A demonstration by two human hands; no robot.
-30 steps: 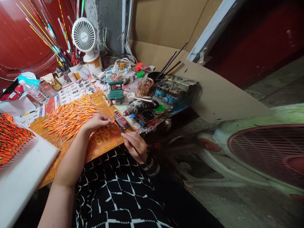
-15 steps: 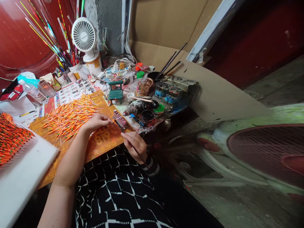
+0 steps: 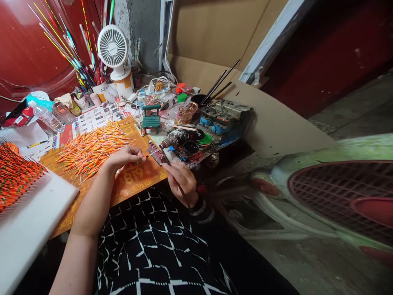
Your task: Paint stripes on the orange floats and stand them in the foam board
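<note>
My left hand [image 3: 130, 155] is closed in a pinch on a slim fishing float [image 3: 150, 155], mostly hidden by the fingers. Its thin end reaches right, over a small paint-stained block [image 3: 156, 153] at the mat's edge. Between the fingers and thumb of my right hand [image 3: 183, 180] is a dark-handled paintbrush [image 3: 179, 177], its head end up near that block. Behind the left hand, a big heap of orange fishing floats [image 3: 93, 149] lies on the orange mat [image 3: 144, 182].
A paint-spattered rotary tool [image 3: 175, 138] and a black paint lid [image 3: 190, 148] lie beyond the block. More floats [image 3: 18, 176] stand in white foam [image 3: 39, 221] at left. Farther back are a white fan [image 3: 113, 47] and a small green chair [image 3: 151, 119]. A large floor fan [image 3: 337, 188] stands right.
My right hand has moved slightly right and back from the left hand, taking the paintbrush with it. My left hand keeps its pinch on the float. The whole view has shifted a little.
</note>
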